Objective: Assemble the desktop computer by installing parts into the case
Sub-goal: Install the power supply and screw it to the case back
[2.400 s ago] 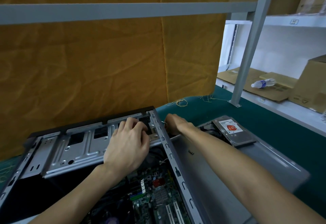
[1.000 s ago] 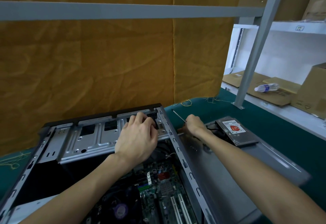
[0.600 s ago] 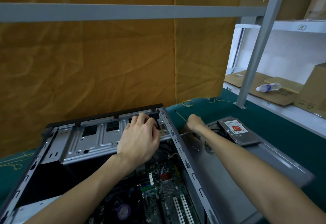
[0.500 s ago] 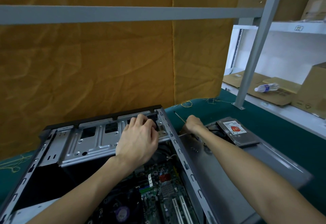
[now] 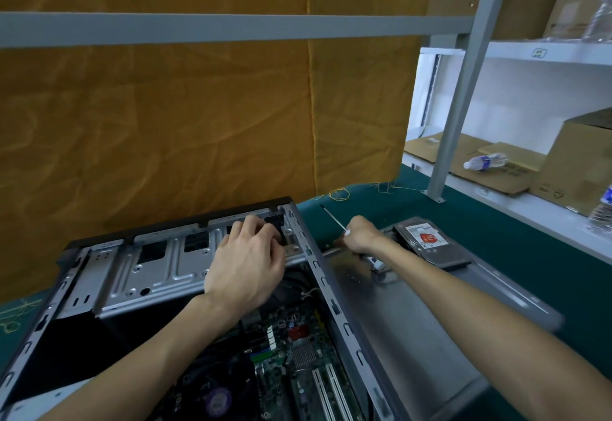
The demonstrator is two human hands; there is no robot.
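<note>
An open desktop case [image 5: 334, 304] lies on the green bench, its motherboard [image 5: 291, 367] showing at the bottom. Across its far end sits a silver drive bracket [image 5: 155, 271]. My left hand [image 5: 246, 263] rests on the bracket's right end, fingers curled over its far edge. Outside the case's right wall, my right hand [image 5: 359, 235] grips a screwdriver [image 5: 332, 218] whose thin shaft points up and away to the left. A hard drive [image 5: 430, 245] with a red-and-white label lies just right of that hand, on the grey side panel [image 5: 430, 314].
An orange cloth hangs behind the bench under a grey crossbar [image 5: 231, 28]. A grey upright post [image 5: 460, 89] stands at the right. Beyond it, shelves hold cardboard boxes [image 5: 583, 159] and a lying water bottle [image 5: 485, 161].
My right hand lifted from the case's right wall and tilted the screwdriver so its shaft points up and away. My left hand has stayed on the bracket.
</note>
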